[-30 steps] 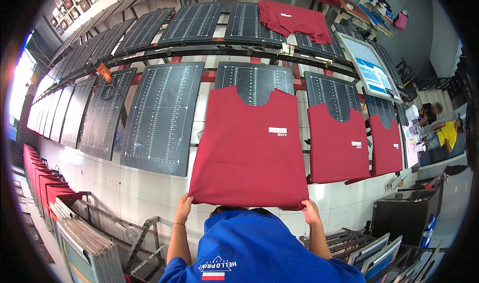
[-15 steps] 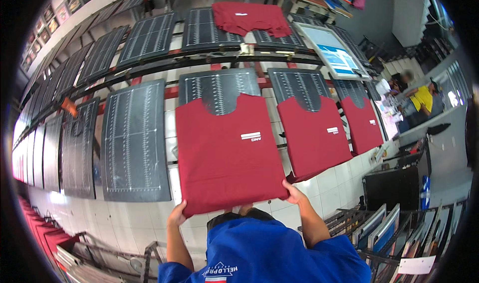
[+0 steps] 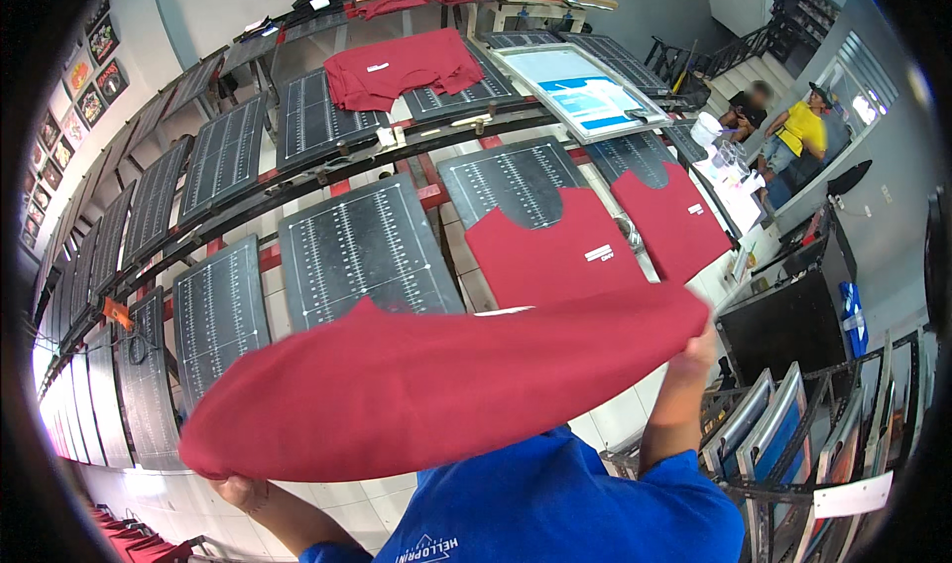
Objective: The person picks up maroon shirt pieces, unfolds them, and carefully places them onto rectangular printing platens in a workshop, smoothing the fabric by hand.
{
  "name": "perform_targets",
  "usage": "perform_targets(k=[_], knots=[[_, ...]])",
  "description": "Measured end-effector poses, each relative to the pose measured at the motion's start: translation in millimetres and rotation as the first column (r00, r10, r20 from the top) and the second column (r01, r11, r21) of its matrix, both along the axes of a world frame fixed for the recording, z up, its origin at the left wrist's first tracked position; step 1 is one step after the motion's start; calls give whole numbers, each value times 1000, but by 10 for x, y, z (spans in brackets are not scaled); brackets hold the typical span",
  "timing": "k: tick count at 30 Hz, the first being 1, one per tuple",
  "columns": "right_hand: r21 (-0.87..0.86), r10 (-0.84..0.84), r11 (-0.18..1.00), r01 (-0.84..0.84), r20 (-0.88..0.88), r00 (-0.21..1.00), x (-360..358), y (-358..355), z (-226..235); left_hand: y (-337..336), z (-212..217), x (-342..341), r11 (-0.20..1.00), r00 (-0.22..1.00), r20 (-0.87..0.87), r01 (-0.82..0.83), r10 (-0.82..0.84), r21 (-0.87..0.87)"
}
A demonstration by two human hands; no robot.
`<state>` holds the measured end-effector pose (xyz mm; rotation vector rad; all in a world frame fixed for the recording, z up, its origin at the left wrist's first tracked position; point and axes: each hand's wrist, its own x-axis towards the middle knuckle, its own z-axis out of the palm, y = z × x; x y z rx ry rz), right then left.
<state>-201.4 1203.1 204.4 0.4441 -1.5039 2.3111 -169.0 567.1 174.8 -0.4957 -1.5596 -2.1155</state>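
Both my hands hold a dark red shirt panel (image 3: 446,394) in the air in front of me, stretched wide and sagging in a curve. My left hand (image 3: 240,491) is closed on its lower left end, the fingers partly hidden under the cloth. At the right end my right hand (image 3: 697,355) grips the panel's edge. Just beyond the cloth lies a bare dark printing board (image 3: 367,250) with white ruled marks. Two similar red panels, one nearer (image 3: 545,250) and one farther right (image 3: 674,221), lie on the boards beside it, each with a small white print at the chest.
More marked boards (image 3: 220,305) run in rows on black rails. A framed screen (image 3: 585,87) and a heap of red shirts (image 3: 402,67) rest on the far row. Frames stand in a rack (image 3: 773,434) at my right. Two people sit at the far right beside a white table (image 3: 729,191).
The red panel has come up off its board, which now shows bare. My hands have spread apart, the right one rising, and the view has turned toward the right.
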Motion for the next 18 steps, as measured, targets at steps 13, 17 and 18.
perform_targets(k=[13, 17, 18], knots=[[24, -234, 972, 235, 223, 946, -1402, 1960, 834, 3565, 780, -1647, 913, 952, 273, 18, -141, 407], [-22, -156, 986, 162, 170, 973, -1242, 2383, 997, 3722, 928, -1328, 916, 965, 254, -43, -65, 398], [-10, -147, 988, 153, 213, 966, -1162, 2451, 949, 3849, 932, -1195, 948, 956, 294, -82, -13, 308]])
